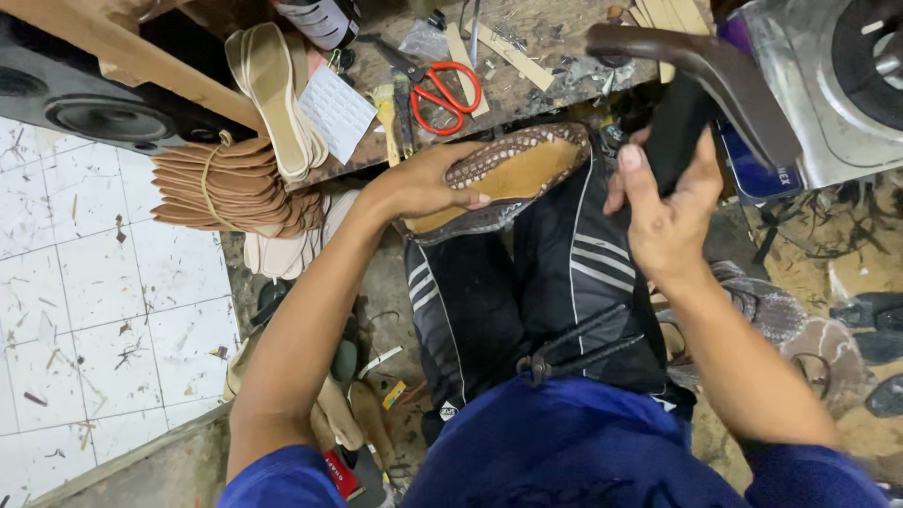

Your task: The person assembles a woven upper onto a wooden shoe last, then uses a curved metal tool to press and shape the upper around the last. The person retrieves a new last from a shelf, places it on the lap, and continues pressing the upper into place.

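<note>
Your left hand (pixel 423 183) is curled around the near edge of a shoe upper with a tan insole (pixel 513 174), fingers closed over its woven rim, holding it above your knees at about 12 o'clock from your lap. Your right hand (pixel 663 212), at 1 o'clock, grips a black block (pixel 675 132) with fingers wrapped tight, just under a brown curved lever (pixel 696 61). Red-handled scissors (pixel 447 89) lie on the workbench (pixel 536 89) at 11 o'clock, and a tied bundle of tan soles (pixel 221 188) sits at 9 o'clock.
</note>
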Demonstrator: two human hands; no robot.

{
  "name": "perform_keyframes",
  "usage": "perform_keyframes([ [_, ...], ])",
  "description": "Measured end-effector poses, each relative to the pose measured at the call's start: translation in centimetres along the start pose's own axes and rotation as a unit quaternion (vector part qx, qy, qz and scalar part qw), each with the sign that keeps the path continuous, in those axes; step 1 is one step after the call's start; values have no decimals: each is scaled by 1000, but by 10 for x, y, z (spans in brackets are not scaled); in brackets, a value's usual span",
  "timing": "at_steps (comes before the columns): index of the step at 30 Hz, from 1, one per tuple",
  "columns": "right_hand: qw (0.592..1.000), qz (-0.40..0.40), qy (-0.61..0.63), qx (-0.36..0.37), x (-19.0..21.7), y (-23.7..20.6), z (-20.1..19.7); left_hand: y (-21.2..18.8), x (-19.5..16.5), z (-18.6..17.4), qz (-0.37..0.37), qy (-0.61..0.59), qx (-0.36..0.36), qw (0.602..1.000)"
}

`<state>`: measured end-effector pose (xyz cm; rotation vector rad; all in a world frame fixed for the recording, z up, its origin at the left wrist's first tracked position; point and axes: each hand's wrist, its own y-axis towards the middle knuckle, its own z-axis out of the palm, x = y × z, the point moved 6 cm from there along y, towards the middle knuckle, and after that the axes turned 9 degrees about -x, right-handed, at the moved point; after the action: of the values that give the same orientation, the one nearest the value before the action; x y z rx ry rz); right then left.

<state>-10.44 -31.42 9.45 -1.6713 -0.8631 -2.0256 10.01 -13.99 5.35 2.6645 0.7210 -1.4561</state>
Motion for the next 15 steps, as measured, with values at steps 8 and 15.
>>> perform_keyframes([
  [8, 969, -138, -196, 61, -13, -51, 21, -1, 4, -1, -31, 38, -16, 999],
  [15, 979, -62, -168, 100, -28, -56, 33, -9, 8, 0, 3, 37, -54, 998],
])
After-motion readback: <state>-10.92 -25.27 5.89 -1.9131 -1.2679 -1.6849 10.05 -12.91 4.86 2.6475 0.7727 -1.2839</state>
